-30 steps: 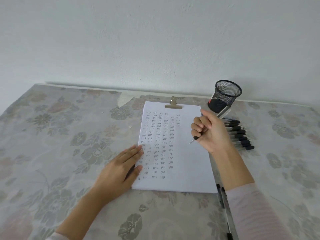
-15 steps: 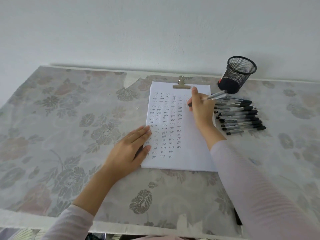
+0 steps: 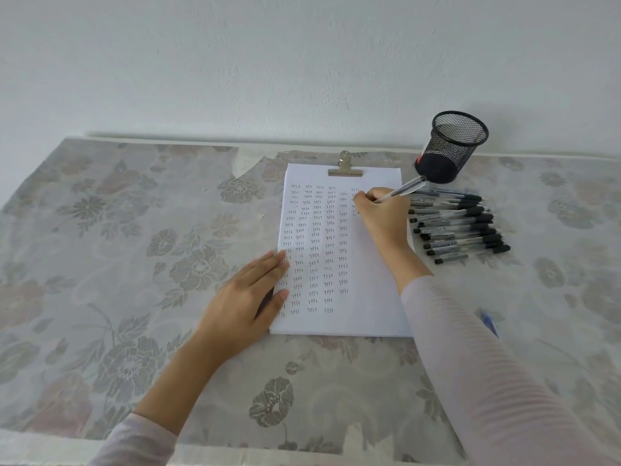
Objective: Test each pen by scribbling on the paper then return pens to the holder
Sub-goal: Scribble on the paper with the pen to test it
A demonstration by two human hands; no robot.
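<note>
A person's left hand [image 3: 243, 297] lies flat with straight fingers on the left edge of a sheet of paper [image 3: 369, 311] covered in columns of small handwritten marks, on a floral tablecloth [image 3: 134, 264]. Farther up the sheet, the right hand [image 3: 386, 216] grips a clear-barrelled pen [image 3: 401, 190], its tip hidden behind the fingers near the upper right column. Just right of the paper, a row of capped pens [image 3: 460, 227] lies on the cloth. A metal clip [image 3: 345, 168] holds the sheet's top edge, and a black mesh holder [image 3: 450, 146] stands by the wall [image 3: 302, 62].
</note>
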